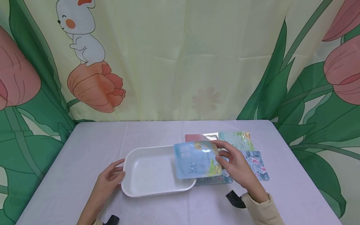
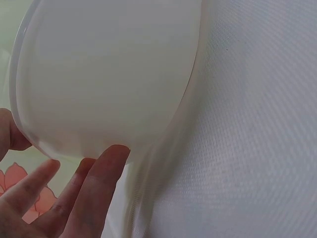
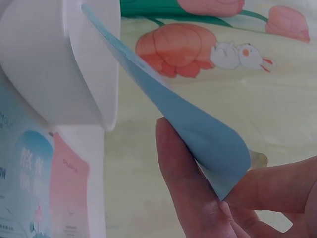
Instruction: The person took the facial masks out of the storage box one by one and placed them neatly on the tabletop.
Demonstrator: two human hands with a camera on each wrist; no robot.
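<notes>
A white rectangular tray (image 1: pixel 153 170) lies left of the table's middle. My left hand (image 1: pixel 108 176) touches its left end; in the left wrist view the fingertips (image 2: pixel 111 156) rest against the tray wall (image 2: pixel 109 84). My right hand (image 1: pixel 234 164) pinches the right edge of a flat blue sachet (image 1: pixel 194 161) between thumb and fingers. That sachet is raised and overlaps the tray's right end. From the right wrist view, the sachet (image 3: pixel 193 126) looks bent at the pinched edge. Behind the right hand lie a green sachet (image 1: pixel 236 140), a pink sachet (image 1: pixel 194 137) and flowered blue sachets (image 1: pixel 256 162).
A white cloth (image 1: pixel 92 147) covers the table. Behind its far edge hangs a curtain (image 1: pixel 168 62) printed with tulips and a rabbit. Black straps (image 1: pixel 235 200) show near both wrists.
</notes>
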